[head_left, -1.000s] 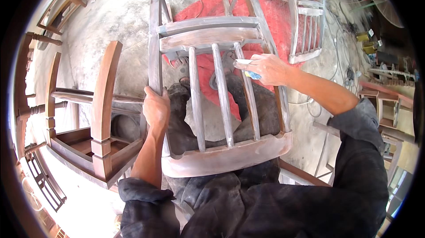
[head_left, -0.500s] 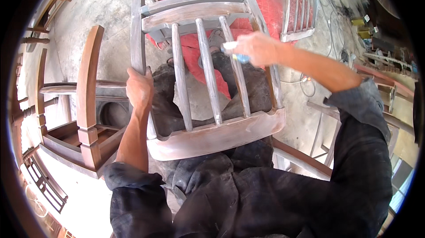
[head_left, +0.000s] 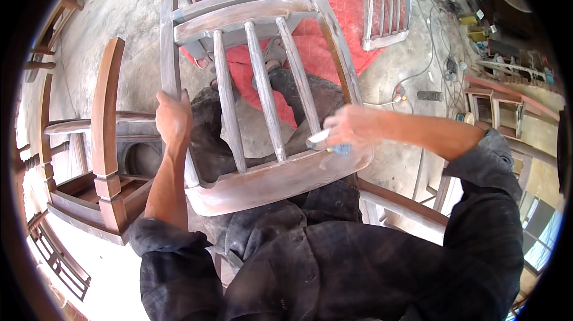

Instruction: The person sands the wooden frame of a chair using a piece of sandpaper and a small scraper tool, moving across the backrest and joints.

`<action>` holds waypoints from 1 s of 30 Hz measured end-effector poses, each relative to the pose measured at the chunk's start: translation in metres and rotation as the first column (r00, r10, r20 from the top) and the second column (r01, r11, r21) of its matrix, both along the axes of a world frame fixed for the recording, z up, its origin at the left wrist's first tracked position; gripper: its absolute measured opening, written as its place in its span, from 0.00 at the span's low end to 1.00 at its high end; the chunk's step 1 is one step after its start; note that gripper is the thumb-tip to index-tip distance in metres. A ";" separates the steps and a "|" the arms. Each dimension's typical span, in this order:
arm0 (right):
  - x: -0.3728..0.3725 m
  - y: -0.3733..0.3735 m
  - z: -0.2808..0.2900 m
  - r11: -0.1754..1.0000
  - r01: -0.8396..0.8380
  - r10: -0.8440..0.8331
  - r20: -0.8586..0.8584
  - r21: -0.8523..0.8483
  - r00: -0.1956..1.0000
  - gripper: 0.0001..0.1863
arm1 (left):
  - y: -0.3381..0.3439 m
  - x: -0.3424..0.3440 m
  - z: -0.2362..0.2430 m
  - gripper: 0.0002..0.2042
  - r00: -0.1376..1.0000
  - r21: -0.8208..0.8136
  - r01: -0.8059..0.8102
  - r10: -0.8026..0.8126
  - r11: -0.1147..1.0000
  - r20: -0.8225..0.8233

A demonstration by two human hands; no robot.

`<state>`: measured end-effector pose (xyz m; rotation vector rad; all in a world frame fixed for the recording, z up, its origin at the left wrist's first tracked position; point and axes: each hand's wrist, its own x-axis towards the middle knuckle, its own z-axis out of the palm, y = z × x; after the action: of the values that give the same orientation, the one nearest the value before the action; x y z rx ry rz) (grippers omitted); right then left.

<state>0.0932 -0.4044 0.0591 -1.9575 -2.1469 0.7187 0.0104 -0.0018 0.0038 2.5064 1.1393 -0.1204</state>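
Note:
A wooden chair (head_left: 280, 184) with a greyish, dusty surface lies tilted across my lap, its curved top rail nearest me and three slats running away from it. My left hand (head_left: 174, 118) is wrapped round the chair's left upright. At the right end of the top rail, by the foot of the rightmost slat, is my right hand (head_left: 352, 125), fingers closed and slightly blurred. It grips a small blue-and-white piece (head_left: 339, 149), perhaps a pad or folded sheet; its exact kind cannot be made out. The fingers partly hide that piece.
To the left stands a brown, unfinished chair frame (head_left: 107, 124). Another greyish chair back (head_left: 388, 11) rests on a red sheet (head_left: 245, 94) ahead. Cables (head_left: 431, 52) trail over the concrete floor at right, near more wooden frames (head_left: 492, 106).
My right hand has moved down, toward me, from the middle of the rightmost slat to its foot at the top rail. My left hand keeps its hold. The whole view has shifted slightly.

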 end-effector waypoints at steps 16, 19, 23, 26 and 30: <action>-0.066 0.008 0.050 0.526 0.586 -0.849 -0.333 -0.617 0.411 0.19 | 0.004 -0.007 -0.007 0.26 1.000 0.007 0.007 -0.006 1.000 -0.013; -0.076 -0.026 0.046 0.778 0.548 -0.609 -0.150 -0.307 0.779 0.25 | 0.000 -0.003 -0.002 0.26 1.000 0.029 0.012 -0.012 0.999 -0.008; -0.078 -0.022 0.015 0.960 0.261 -0.265 0.028 0.101 0.964 0.33 | 0.001 -0.001 -0.002 0.26 0.999 0.004 -0.001 0.000 1.000 0.045; -0.044 -0.010 -0.006 0.917 0.358 -0.379 0.104 0.175 0.920 0.35 | 0.000 -0.009 -0.004 0.26 1.000 0.011 0.011 -0.011 1.000 0.012; -0.041 0.005 -0.030 0.810 0.521 -0.565 0.121 0.268 0.816 0.37 | 0.000 -0.006 -0.010 0.26 0.999 0.025 0.015 -0.016 1.000 0.045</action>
<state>0.0521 -0.3990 0.0292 -2.4176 -1.5122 0.1769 0.0048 -0.0018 -0.0059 2.5268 1.1100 -0.0542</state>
